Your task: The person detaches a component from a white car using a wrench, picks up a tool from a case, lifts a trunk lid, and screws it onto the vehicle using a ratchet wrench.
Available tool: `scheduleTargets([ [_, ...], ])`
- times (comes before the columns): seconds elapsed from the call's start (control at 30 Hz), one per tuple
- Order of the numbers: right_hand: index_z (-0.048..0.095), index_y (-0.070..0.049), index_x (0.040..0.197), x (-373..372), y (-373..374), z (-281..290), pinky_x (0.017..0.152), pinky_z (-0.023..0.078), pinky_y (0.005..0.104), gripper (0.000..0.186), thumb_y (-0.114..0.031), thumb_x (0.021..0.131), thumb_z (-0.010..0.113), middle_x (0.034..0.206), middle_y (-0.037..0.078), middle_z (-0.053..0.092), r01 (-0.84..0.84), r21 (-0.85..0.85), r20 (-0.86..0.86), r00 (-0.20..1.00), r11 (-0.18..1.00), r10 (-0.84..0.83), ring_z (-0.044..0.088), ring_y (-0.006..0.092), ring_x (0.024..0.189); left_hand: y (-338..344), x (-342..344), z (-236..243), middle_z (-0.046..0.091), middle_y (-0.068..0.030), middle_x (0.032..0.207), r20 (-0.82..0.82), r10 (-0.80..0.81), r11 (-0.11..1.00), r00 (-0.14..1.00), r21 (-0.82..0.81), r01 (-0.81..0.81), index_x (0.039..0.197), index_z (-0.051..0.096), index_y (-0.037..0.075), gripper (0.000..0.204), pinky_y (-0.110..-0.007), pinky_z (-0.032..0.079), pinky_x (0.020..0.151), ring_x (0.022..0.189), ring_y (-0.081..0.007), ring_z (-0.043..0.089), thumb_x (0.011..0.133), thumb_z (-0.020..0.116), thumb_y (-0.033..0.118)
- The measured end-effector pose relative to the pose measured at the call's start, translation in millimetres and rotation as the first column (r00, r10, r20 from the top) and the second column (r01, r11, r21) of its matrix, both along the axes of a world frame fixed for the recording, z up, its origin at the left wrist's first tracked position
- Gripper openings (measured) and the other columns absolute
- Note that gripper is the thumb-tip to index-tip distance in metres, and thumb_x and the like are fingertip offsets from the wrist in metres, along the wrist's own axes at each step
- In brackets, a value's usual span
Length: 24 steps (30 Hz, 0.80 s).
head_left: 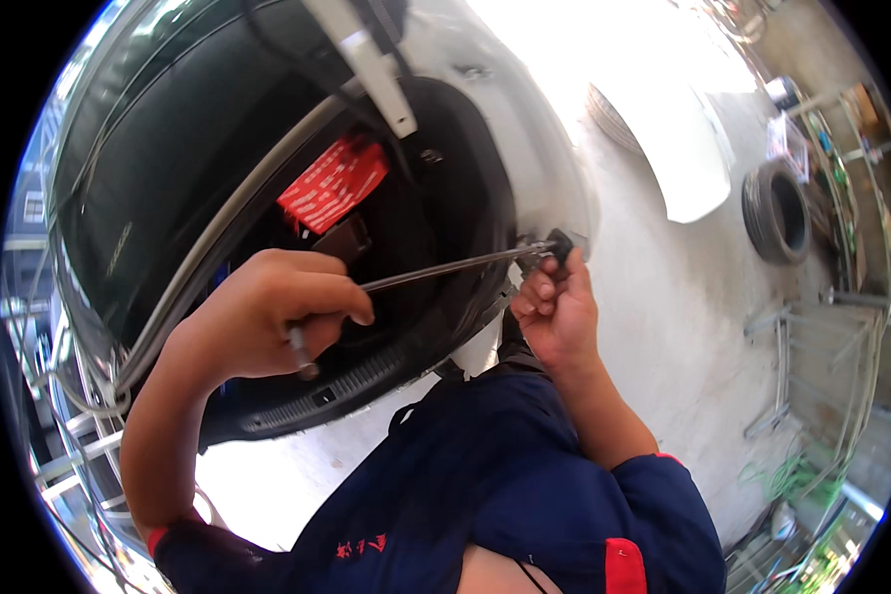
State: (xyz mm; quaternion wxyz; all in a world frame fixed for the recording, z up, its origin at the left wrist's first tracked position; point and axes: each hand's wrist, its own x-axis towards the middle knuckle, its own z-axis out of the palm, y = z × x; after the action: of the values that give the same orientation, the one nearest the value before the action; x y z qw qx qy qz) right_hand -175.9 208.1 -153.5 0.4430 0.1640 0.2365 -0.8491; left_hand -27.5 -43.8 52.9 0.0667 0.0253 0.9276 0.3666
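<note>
Holding a long metal rod (436, 269) slantwise across an open car boot (366, 374), with a small dark piece (559, 244) pinched at the far end.
Wraps left grip (292, 312) closely around the near end of the rod, leaving a short metal stub (304, 356) jutting below the fist; narrows right grip (561, 312) to a pinch on the dark piece, beside the pale car body (549, 148). Cannot tell how firmly piece and rod join. Inside the boot, a red-and-white package (337, 183); farther right, near a white panel (688, 148), a black tyre (757, 213).
</note>
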Motion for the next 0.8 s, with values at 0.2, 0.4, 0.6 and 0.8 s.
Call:
scheduleTargets([
  [0.2, 0.059, -0.013, 0.092, -1, -4, 9, 0.061, 0.037, 0.0304, 0.041, -0.049, 0.107, 0.046, 0.067, -0.002, 0.047, -0.068, 0.182, -0.111, 0.990, 0.981, 0.089, 0.040, 0.0109, 0.058, -24, 110, -3, 0.060, -0.0084, 0.072, -0.108, 0.199, 0.977, 0.974, 0.094, -0.190, 0.086, 0.070, 0.003, 0.023, -0.036, 0.047, 0.060, 0.065, -0.0242, 0.060, 0.071, 0.057, -0.008],
  [0.4, 0.057, -0.012, 0.096, 35, -20, 25, 0.063, 0.037, 0.0296, 0.038, -0.046, 0.107, 0.044, 0.067, -0.003, 0.040, -0.046, 0.286, -0.126, 0.988, 0.957, 0.086, 0.037, 0.0123, 0.059, -17, 317, -68, 0.055, -0.0003, 0.067, 0.314, 0.773, 0.320, 0.551, 0.556, -0.767, 0.082, 0.065, 0.002, 0.020, -0.023, 0.030, 0.047, 0.053, -0.0061, 0.044, 0.083, 0.045, 0.004],
  [0.6, 0.057, -0.009, 0.100, 100, -22, -24, 0.064, 0.041, 0.0343, 0.036, -0.042, 0.108, 0.045, 0.069, 0.002, 0.051, -0.264, 0.503, -0.222, 0.881, 0.823, 0.418, 0.047, 0.0167, 0.060, 2, 389, -209, 0.058, -0.0028, 0.075, 0.380, 0.925, -0.183, 0.013, 0.475, -0.861, 0.092, 0.063, 0.004, 0.016, -0.026, 0.042, 0.058, 0.063, -0.0113, 0.053, 0.090, 0.048, 0.005],
  [0.8, 0.060, 0.001, 0.110, 152, 2, -96, 0.064, 0.051, 0.0323, 0.038, -0.035, 0.106, 0.047, 0.081, 0.010, 0.064, -0.323, 0.837, -0.244, 0.501, 0.441, 0.830, 0.059, 0.0181, 0.065, -123, 386, -363, 0.067, -0.0233, 0.108, -0.171, 0.939, 0.299, 0.299, -0.029, -0.954, 0.109, 0.067, 0.005, 0.021, -0.047, 0.053, 0.091, 0.105, -0.0419, 0.065, 0.096, 0.053, 0.011],
])
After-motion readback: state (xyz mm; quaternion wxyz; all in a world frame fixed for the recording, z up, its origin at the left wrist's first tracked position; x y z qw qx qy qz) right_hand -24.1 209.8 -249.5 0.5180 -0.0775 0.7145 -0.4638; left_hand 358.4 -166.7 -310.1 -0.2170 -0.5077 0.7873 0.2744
